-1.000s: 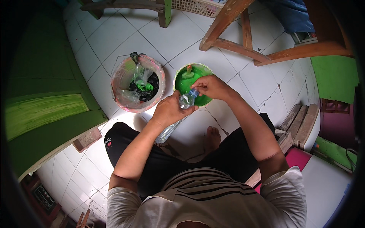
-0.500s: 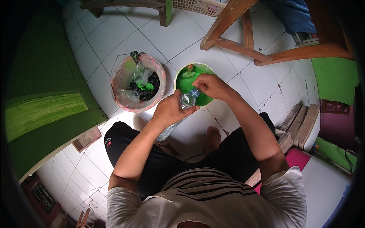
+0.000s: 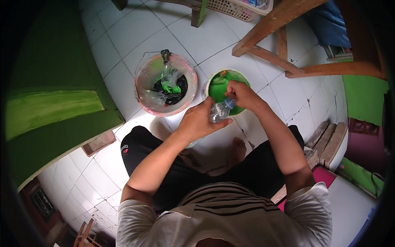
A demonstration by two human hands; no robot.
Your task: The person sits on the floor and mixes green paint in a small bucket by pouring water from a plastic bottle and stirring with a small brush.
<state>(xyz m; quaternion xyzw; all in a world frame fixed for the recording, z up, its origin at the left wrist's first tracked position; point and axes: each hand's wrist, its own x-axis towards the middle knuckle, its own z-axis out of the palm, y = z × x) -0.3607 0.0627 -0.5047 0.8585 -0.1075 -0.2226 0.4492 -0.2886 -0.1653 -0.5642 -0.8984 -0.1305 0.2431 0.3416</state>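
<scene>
We've got the clear bottle [image 3: 219, 114] in our left hand [image 3: 200, 117], fingers and thumb wrapped round it, neck tilted toward the right fingers. Right hand [image 3: 244, 97]: fingers curled at the blue cap [image 3: 229, 103]; we can't tell if they grip it. Paint pail [image 3: 213, 75] below right fingers, bucket [image 3: 194, 79] left of both hands.

A person wears a pale grey-beige short-sleeved shirt [image 3: 175, 226] with curved dark stripes [image 3: 236, 201] across the front. At the shirt's two sides, the left sleeve [image 3: 138, 214] and right sleeve [image 3: 314, 206] are plain, pale and creased. Beyond the shirt are black trousers [image 3: 183, 175], with a small white-and-red logo [image 3: 124, 150] at the left knee. Farther from the shirt, the foot [image 3: 237, 150] and hands [image 3: 199, 119] are bare.
</scene>
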